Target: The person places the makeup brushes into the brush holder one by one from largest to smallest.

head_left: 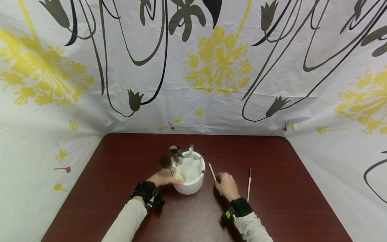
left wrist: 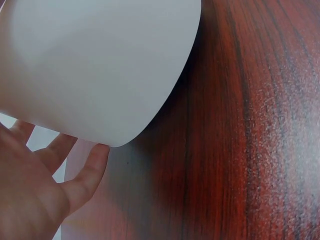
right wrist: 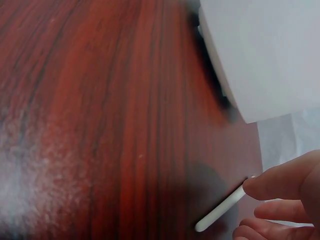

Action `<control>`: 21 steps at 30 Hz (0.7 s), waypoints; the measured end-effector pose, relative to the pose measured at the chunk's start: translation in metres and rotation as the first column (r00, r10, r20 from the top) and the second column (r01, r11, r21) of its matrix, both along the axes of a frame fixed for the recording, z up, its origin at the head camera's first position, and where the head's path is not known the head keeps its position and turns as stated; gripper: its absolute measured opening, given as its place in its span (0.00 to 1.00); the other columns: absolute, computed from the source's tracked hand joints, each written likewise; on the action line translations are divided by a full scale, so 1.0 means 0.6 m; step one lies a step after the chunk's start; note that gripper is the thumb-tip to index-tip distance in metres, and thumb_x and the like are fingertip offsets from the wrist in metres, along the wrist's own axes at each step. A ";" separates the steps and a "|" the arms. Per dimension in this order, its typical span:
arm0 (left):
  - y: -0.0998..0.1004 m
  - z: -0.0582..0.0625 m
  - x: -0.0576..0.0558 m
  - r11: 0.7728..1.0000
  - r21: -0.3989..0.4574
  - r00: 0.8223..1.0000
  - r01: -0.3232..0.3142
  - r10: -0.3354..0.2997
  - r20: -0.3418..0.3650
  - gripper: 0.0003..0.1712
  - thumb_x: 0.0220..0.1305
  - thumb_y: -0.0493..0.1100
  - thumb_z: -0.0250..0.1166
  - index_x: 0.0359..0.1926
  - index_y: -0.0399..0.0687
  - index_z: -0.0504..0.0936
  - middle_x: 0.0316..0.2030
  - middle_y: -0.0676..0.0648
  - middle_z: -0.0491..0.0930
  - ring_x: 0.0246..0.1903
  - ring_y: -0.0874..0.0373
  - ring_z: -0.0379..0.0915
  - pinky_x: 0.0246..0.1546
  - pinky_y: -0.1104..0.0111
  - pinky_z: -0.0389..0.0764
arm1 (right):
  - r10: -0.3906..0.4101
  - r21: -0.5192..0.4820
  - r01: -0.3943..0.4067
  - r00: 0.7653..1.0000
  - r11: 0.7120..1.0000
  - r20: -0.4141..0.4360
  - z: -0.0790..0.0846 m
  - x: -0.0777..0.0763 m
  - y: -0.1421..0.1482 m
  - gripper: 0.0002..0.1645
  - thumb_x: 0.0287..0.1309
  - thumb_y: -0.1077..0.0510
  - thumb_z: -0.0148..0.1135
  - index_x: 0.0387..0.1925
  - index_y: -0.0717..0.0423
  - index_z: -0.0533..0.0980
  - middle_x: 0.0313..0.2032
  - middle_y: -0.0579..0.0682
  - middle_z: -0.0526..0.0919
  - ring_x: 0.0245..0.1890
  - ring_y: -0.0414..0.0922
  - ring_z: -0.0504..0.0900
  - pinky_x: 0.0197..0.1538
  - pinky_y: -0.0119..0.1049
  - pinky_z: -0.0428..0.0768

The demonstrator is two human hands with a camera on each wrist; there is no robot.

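A round white divided brush holder [head_left: 193,188] stands on the table with several makeup brushes leaning in its compartments. My left hand [head_left: 164,178] holds its left side, thumb near the front rim; in the left wrist view the fingers [left wrist: 95,162] reach the holder's wall [left wrist: 110,75]. To the right of the holder, my right hand [head_left: 227,185] pinches a thin white-handled makeup brush [head_left: 212,172] that lies along the table. The right wrist view shows the brush's pale handle [right wrist: 220,212] under the thumb and fingertips, its end protruding.
Another slim brush [head_left: 249,185] with a dark tip lies on the table right of my right hand. The dark red wood-grain table [head_left: 136,151] has rounded far corners. A white cloth [head_left: 193,114] with flower prints hangs behind and on both sides.
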State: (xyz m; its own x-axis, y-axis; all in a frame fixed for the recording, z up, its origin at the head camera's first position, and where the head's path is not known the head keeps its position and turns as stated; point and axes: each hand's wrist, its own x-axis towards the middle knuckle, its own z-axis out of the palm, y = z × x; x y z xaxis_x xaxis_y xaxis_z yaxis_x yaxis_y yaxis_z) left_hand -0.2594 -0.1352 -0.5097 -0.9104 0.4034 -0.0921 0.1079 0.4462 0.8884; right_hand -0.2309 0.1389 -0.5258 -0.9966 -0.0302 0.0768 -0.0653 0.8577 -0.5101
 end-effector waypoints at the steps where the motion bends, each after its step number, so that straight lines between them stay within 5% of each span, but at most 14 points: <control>1: 0.000 0.000 0.000 1.000 -0.003 1.000 0.000 0.000 0.000 0.69 0.34 0.48 0.77 0.68 0.33 0.39 0.67 0.33 0.44 0.62 0.44 0.52 0.58 0.50 0.58 | 0.004 0.006 -0.004 1.000 1.000 -0.002 -0.002 0.000 0.000 0.14 0.44 0.62 0.65 0.37 0.61 0.79 0.32 0.55 0.79 0.35 0.52 0.79 0.33 0.45 0.77; 21: -0.001 -0.003 -0.002 1.000 0.024 1.000 0.007 -0.007 0.004 0.71 0.32 0.51 0.77 0.68 0.35 0.38 0.67 0.35 0.46 0.64 0.46 0.48 0.61 0.51 0.53 | 0.009 0.056 -0.010 1.000 0.998 0.025 -0.012 -0.001 -0.006 0.18 0.43 0.63 0.67 0.39 0.66 0.78 0.34 0.58 0.77 0.34 0.55 0.79 0.34 0.46 0.77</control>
